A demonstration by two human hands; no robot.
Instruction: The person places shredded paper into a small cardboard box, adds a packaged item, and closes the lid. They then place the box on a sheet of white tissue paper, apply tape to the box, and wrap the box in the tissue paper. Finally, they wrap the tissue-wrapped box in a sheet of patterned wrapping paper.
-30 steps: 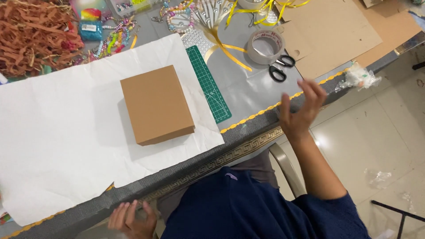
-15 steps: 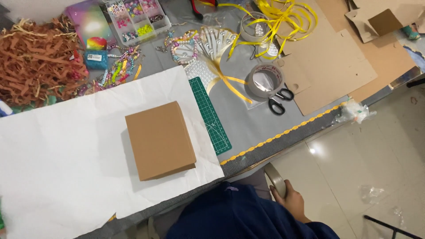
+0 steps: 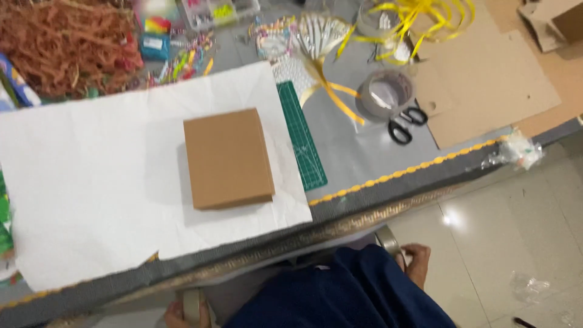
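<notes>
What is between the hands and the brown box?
The table edge is: both hands, left and right, grip the chair below it. The box sits on white paper, uncovered.

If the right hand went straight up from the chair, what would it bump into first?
Probably the underside of the table edge. The right hand grips the chair arm just below it, though depth is hard to judge.

Plain brown cardboard box (image 3: 228,159) on white paper sheet (image 3: 91,194), table centre.
</notes>
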